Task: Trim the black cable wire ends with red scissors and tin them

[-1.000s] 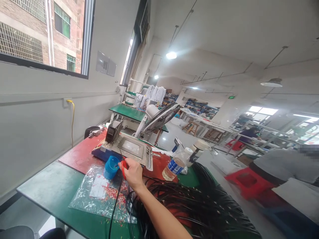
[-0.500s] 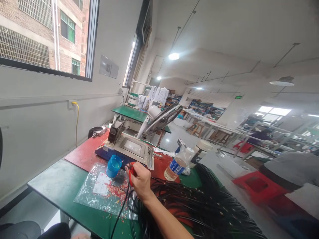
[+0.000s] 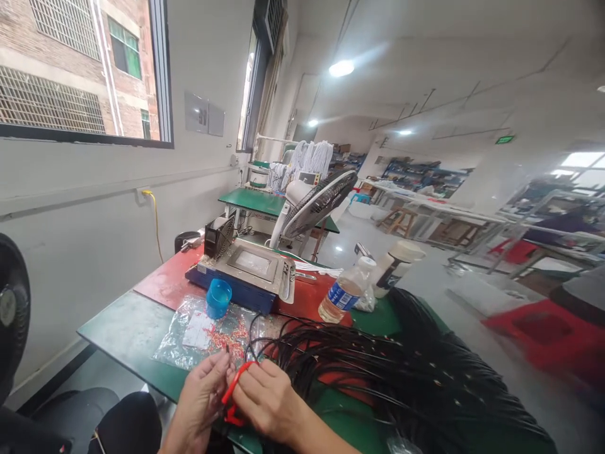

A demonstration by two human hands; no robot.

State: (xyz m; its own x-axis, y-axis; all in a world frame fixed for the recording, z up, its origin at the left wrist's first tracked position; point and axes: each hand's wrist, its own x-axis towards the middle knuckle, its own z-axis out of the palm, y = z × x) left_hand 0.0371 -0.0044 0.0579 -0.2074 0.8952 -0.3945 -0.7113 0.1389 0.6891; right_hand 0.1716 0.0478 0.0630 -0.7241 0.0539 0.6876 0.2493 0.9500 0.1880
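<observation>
One left hand and one right hand are held close together in front of a blue plastic cup.
A slim dark piece is pinched in the left; a red-handled tool is gripped in the right. A crinkled clear plastic bag, strewn with reddish clippings, is spread beneath the cup; smooth black cables are heaped to its right.

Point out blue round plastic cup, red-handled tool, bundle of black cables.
Blue round plastic cup [image 3: 218,305], head view: outer wall.
Red-handled tool [image 3: 233,386], head view: red handle.
Bundle of black cables [image 3: 401,372], head view: middle.
</observation>
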